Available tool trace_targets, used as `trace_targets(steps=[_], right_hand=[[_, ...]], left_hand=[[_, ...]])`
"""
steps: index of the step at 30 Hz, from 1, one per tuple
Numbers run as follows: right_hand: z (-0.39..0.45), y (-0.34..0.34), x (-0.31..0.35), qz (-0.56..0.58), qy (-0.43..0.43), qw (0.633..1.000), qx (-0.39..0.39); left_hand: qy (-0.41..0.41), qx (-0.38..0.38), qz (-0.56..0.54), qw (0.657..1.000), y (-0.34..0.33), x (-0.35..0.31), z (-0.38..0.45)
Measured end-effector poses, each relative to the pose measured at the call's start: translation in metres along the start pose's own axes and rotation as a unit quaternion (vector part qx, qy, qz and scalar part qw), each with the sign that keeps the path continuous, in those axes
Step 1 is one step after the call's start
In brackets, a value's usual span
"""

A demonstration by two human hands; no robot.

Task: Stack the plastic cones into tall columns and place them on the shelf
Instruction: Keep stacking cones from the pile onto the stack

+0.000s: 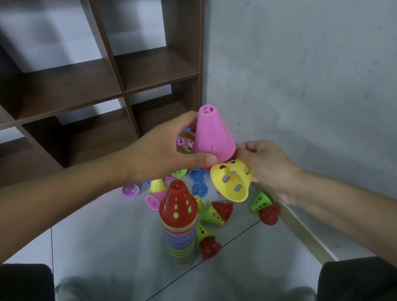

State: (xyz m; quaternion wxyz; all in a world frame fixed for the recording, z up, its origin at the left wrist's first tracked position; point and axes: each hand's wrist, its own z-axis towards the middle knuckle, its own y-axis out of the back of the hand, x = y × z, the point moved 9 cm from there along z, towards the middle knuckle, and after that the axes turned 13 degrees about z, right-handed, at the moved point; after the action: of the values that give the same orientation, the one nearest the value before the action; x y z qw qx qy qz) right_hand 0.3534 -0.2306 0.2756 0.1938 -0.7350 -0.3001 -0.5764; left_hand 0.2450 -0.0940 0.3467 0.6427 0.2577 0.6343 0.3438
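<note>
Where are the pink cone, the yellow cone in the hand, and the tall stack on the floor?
pink cone [211, 135], head view, on its side wall.
yellow cone [232, 183], head view, on its perforated inside wall.
tall stack [180, 238], head view, on the striped rims below the red top cone.

Both arms reach forward. The left hand [167, 149] curls its fingers around a pink plastic cone [211, 135]. The right hand [266, 167] pinches a yellow plastic cone with holes [232, 182].
</note>
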Motion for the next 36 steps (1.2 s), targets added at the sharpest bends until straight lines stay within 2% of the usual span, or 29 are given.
trace_targets(steps=[4, 11, 14, 17, 19, 24, 27, 31, 36], right_hand=[[-0.005, -0.017, 0.018, 0.015, 0.028, 0.999, 0.024], [-0.005, -0.032, 0.036, 0.037, 0.045, 0.997, 0.041], [-0.003, -0.037, 0.036, 0.041, 0.041, 0.997, 0.05], [0.001, -0.037, 0.033, 0.01, 0.052, 0.997, 0.051], [0.002, -0.035, 0.029, -0.017, 0.059, 0.997, 0.047], [0.003, -0.025, 0.021, -0.048, 0.048, 0.997, 0.027], [0.0, -0.017, 0.019, -0.077, 0.053, 0.995, 0.018], [-0.007, -0.007, 0.012, -0.097, 0.047, 0.994, 0.022], [-0.015, -0.004, 0.008, -0.102, 0.042, 0.994, 0.019]], left_hand=[[0.004, -0.044, 0.005, 0.999, 0.02, -0.001, -0.002], [0.032, -0.067, -0.042, 0.996, 0.03, 0.004, -0.008], [0.063, -0.081, -0.11, 0.989, 0.04, 0.013, -0.01], [0.095, -0.091, -0.232, 0.964, 0.045, 0.025, -0.014], [0.105, -0.094, -0.261, 0.955, 0.048, 0.03, -0.019], [0.122, -0.062, -0.216, 0.967, 0.035, 0.038, -0.036], [0.11, -0.014, -0.196, 0.974, 0.015, 0.038, -0.044], [0.085, 0.013, -0.137, 0.987, -0.001, 0.046, -0.048], [0.071, 0.107, -0.052, 0.99, -0.039, 0.052, -0.057]])
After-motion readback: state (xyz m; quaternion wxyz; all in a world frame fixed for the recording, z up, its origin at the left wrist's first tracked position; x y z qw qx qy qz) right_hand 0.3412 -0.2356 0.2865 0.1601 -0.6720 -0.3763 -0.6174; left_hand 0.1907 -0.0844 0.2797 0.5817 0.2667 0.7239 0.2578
